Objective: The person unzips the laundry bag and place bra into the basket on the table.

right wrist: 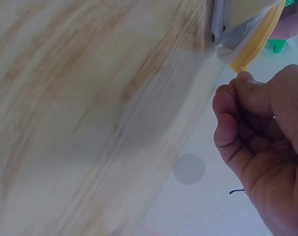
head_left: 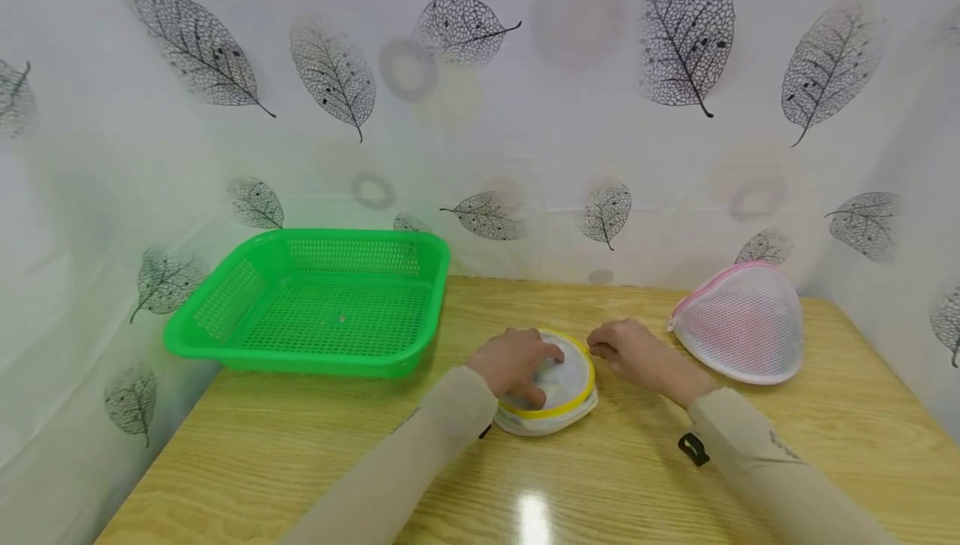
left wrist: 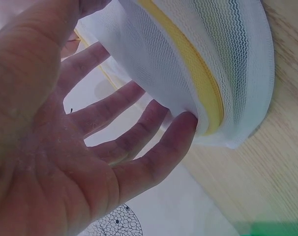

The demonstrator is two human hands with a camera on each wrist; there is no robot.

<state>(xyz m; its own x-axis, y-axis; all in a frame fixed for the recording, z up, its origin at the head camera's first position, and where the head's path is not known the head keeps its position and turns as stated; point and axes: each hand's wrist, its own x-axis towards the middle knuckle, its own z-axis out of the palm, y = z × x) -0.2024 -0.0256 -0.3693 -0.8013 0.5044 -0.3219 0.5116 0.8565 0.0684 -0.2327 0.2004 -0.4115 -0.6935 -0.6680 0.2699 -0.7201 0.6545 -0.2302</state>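
Note:
A round white mesh laundry bag [head_left: 564, 382] with a yellow zipper [left wrist: 200, 69] around its top lies on the table in front of me. My left hand [head_left: 517, 366] rests on the bag's top, its fingers spread. In the left wrist view, those fingertips [left wrist: 186, 120] touch the white mesh just inside the zipper band. At the bag's right edge, my right hand [head_left: 628, 352] pinches the end of the yellow zipper between thumb and index finger. The right wrist view shows this pinch close up, with the zipper pull mostly hidden by the fingers.
On the left of the wooden table [head_left: 615, 487] stands a green plastic basket [head_left: 300, 362] with perforated walls. A white mesh bag with pink trim [head_left: 738, 328] sits at the back right. Behind the table hangs a white leaf-print curtain [head_left: 525, 128].

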